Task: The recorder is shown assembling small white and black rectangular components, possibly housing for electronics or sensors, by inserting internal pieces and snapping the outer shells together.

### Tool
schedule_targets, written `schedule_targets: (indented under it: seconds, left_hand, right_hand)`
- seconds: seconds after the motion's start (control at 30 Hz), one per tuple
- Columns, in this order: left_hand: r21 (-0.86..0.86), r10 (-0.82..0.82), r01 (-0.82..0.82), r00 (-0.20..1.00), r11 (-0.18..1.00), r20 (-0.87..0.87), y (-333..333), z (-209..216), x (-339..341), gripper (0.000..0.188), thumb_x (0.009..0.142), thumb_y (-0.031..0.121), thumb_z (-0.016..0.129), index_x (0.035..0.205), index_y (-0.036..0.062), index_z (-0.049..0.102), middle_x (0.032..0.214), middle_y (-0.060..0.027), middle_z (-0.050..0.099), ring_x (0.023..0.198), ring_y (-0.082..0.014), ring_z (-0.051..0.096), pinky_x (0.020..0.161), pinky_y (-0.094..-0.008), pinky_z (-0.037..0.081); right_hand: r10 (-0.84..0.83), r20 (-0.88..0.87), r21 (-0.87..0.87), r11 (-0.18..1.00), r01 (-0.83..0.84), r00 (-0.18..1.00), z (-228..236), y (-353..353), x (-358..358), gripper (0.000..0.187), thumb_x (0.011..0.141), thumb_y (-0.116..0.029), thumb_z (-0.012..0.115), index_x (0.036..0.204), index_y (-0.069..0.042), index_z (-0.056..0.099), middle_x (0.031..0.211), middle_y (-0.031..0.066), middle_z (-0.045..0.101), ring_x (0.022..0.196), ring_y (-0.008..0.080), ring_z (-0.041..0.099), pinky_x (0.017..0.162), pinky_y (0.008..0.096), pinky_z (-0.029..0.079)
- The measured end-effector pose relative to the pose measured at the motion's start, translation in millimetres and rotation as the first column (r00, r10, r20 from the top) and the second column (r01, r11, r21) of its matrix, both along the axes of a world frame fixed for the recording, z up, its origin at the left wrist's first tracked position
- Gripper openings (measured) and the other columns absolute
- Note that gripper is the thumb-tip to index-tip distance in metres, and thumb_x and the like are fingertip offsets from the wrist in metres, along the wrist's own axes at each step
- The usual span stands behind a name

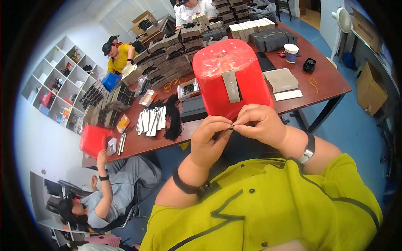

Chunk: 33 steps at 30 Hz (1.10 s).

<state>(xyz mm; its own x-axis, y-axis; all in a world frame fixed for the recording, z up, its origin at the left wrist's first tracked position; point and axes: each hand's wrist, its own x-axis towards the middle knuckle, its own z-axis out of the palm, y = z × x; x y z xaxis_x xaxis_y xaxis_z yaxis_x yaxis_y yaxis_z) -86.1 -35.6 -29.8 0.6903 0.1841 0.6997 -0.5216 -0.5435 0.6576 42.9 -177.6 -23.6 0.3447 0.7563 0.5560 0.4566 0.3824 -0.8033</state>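
Observation:
In front of me both hands meet at the fingertips. My left hand [210, 137] is closed in a pinch. My right hand [263, 126] is closed the same way, its fingertips touching the left ones. Between them is a tiny dark piece, too small to name. Just beyond stands a red plastic stool [255, 85] with clear film [222, 62] over its upper face. Against its near side rests a narrow grey tag [231, 86]. Both hands are right at the stool's near edge.
On the brown table [316, 100] are white tags [151, 121], black cords [173, 117], a box of small dark parts [188, 89], stacked grey bundles [176, 52], a paper cup [291, 53] and a cardboard box [281, 80]. A co-worker [113, 198] sits at left by another red stool [94, 140].

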Motion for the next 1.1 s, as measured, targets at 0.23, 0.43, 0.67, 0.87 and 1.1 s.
schedule_targets:
  seconds: [0.23, 0.43, 0.67, 0.87, 1.1]
  left_hand:
    - [0.318, 0.061, -0.052, 0.998, 0.947, -0.017, 2.0, 15.6, -4.7, 0.02, 0.07, -0.009, 0.069, 0.086, 0.0012, 0.061, 0.086, -0.0099, 0.061, 0.077, -0.019, 0.06, 0.065, -0.0254, 0.048]
    - [0.416, 0.079, -0.054, 0.996, 0.908, -0.043, 7.8, 16.0, -1.2, 0.018, 0.07, -0.007, 0.067, 0.085, 0.0003, 0.059, 0.083, -0.0099, 0.059, 0.074, -0.021, 0.059, 0.066, -0.0267, 0.047]
    - [-0.495, -0.213, -0.022, 0.885, 0.868, -0.413, 2.8, -8.7, 3.5, 0.008, 0.085, 0.002, 0.059, 0.092, 0.0024, 0.055, 0.085, -0.0032, 0.056, 0.074, -0.0121, 0.052, 0.067, -0.023, 0.042]
    - [-0.812, -0.39, -0.024, 0.869, 0.583, -0.306, 5.3, -3.0, 4.3, 0.018, 0.081, 0.005, 0.065, 0.094, 0.0037, 0.053, 0.087, -0.0029, 0.054, 0.075, -0.0098, 0.05, 0.068, -0.0228, 0.043]
    - [0.268, 0.353, -0.326, 0.934, 0.907, -0.06, -7.0, 16.3, -5.2, 0.017, 0.068, 0.003, 0.073, 0.079, 0.0034, 0.059, 0.083, -0.0106, 0.049, 0.078, -0.0257, 0.052, 0.068, -0.0315, 0.043]
  right_hand:
    - [0.145, 0.167, -0.115, 0.985, -0.127, 0.975, 13.2, -4.2, 11.0, 0.008, 0.075, -0.007, 0.069, 0.081, -0.003, 0.068, 0.073, 0.0085, 0.062, 0.069, 0.0192, 0.061, 0.062, 0.0279, 0.048]
    - [0.072, 0.211, -0.138, 0.989, -0.043, 0.975, 7.8, -1.4, 9.8, 0.008, 0.075, -0.009, 0.069, 0.081, -0.003, 0.068, 0.074, 0.0081, 0.062, 0.068, 0.0207, 0.06, 0.062, 0.0293, 0.047]
    - [-0.111, 0.238, -0.077, 0.988, 0.133, 0.965, 1.8, 0.6, -1.0, 0.009, 0.075, -0.009, 0.068, 0.083, -0.004, 0.066, 0.075, 0.007, 0.059, 0.066, 0.0192, 0.057, 0.059, 0.0277, 0.045]
    - [-0.069, -0.374, -0.229, 0.973, -0.02, 0.925, -14.4, 11.3, -1.2, 0.009, 0.082, -0.01, 0.061, 0.083, -0.002, 0.064, 0.073, -0.0001, 0.059, 0.066, 0.0072, 0.051, 0.06, 0.023, 0.042]
    - [-0.016, -0.649, -0.215, 0.963, -0.164, 0.761, -16.6, 13.9, -2.2, 0.003, 0.082, -0.007, 0.06, 0.083, -0.004, 0.061, 0.073, -0.0025, 0.056, 0.063, 0.0045, 0.047, 0.057, 0.018, 0.037]
